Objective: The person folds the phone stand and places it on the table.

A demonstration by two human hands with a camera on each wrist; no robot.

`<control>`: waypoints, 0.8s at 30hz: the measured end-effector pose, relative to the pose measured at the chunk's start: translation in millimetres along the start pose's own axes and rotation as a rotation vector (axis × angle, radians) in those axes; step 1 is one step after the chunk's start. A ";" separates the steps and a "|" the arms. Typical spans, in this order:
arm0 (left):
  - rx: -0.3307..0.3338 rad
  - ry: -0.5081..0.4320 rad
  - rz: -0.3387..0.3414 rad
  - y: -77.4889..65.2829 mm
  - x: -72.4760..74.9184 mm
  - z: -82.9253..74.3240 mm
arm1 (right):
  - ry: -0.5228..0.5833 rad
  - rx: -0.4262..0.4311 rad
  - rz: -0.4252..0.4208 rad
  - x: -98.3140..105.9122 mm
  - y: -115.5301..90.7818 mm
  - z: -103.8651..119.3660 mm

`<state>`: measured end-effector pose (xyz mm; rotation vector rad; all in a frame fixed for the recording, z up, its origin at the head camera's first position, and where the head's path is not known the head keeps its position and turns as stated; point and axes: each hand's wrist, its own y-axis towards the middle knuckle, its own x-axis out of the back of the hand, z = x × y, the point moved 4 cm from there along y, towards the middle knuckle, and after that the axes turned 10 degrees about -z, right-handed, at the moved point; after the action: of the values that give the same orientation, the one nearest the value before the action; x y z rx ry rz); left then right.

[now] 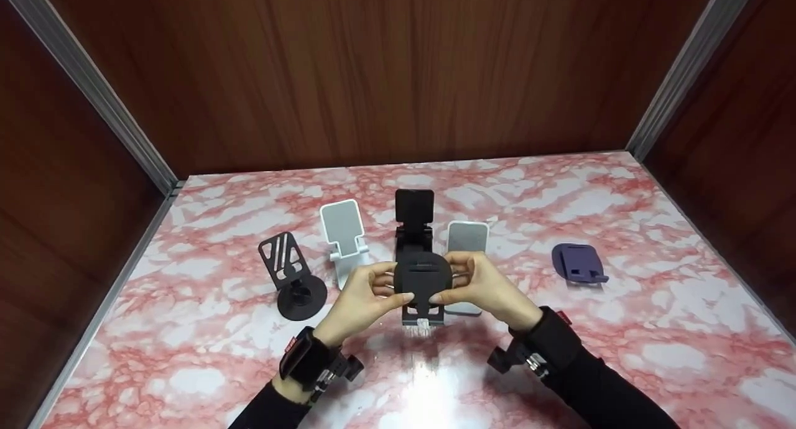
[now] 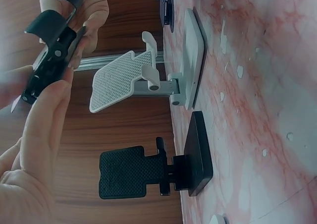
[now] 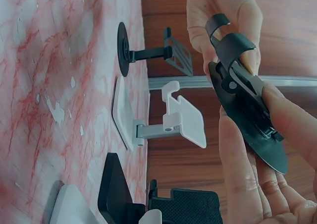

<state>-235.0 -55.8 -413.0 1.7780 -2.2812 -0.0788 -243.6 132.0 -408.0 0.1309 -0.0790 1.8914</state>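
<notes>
A black folded phone stand with a round base is held up between both hands, its two curved hooks at the lower end. My left hand grips its left side, thumb on the face toward me and fingers behind. From the other side, my right hand grips it in the same way. The left wrist view shows the folded stand edge-on, well off the table. Behind the hands stand a black phone stand and a white phone stand, the latter partly hidden by my right hand.
Left of the hands are a black slotted stand on a round base and a white stand with a grey pad. A purple folded stand lies at the right. Wood-grain panels enclose the red-and-white marbled table.
</notes>
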 end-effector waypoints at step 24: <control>0.055 -0.025 -0.035 -4.5 -0.1 -13.7 | 0.200 -0.123 0.084 0.1 -11.0 4.5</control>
<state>-227.7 -55.3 -400.6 1.8551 -2.2905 -0.0454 -233.0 135.0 -403.6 -0.1476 -0.0654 1.9677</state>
